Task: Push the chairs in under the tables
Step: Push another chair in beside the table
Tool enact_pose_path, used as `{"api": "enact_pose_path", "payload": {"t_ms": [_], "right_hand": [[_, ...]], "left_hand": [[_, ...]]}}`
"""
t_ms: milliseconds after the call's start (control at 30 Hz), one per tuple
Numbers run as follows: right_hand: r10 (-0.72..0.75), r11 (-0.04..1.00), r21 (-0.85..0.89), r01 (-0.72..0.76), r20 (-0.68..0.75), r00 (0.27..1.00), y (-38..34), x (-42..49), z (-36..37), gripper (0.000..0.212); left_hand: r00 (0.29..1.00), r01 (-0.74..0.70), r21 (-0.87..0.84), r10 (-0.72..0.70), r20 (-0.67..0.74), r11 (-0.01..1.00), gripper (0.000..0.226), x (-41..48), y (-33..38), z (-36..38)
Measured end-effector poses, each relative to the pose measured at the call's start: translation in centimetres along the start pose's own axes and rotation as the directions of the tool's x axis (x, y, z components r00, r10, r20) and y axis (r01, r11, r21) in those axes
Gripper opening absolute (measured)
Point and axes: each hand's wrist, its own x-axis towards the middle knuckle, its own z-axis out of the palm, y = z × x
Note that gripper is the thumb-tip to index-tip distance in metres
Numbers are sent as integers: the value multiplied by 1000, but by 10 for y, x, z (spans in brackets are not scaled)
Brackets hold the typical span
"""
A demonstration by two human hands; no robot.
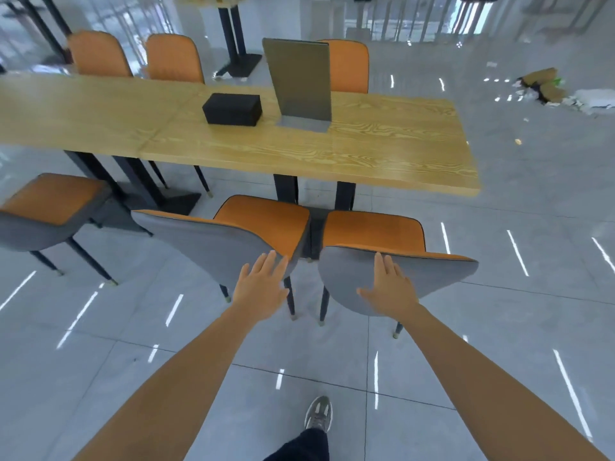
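Observation:
Two orange-seated chairs with grey backs stand side by side at the near edge of a long wooden table (pixel 382 154). My left hand (pixel 261 286) lies flat, fingers apart, against the grey back of the left chair (pixel 206 242). My right hand (pixel 389 287) is spread flat on the grey back of the right chair (pixel 439 274). Both seats stick out from under the table edge. A third chair (pixel 46 207) stands further left, pulled out and turned away from the table.
A black box (pixel 232 109) and a grey upright sign stand (pixel 299 81) sit on the table. Three orange chairs (pixel 173 58) line the far side. Litter (pixel 545 86) lies on the glossy tiled floor at the right. My shoe (pixel 318 412) is below.

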Motion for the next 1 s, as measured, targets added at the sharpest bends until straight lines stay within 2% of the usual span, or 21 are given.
{"api": "enact_pose_path", "payload": {"t_ms": [200, 400, 733, 1000], "right_hand": [[-183, 983, 5, 183, -37, 982, -75, -19, 9, 87], [-278, 961, -7, 278, -90, 956, -162, -14, 19, 91], [-208, 978, -25, 206, -89, 974, -323, 20, 57, 93], [-95, 995, -37, 92, -90, 991, -376, 51, 76, 91]], "left_hand": [[989, 138, -19, -139, -42, 990, 64, -47, -66, -11], [976, 200, -58, -204, -77, 978, 68, -70, -142, -19], [992, 99, -27, -100, -75, 995, 75, -55, -297, -9], [998, -27, 20, 29, -56, 999, 77, -3, -360, -15]]}}
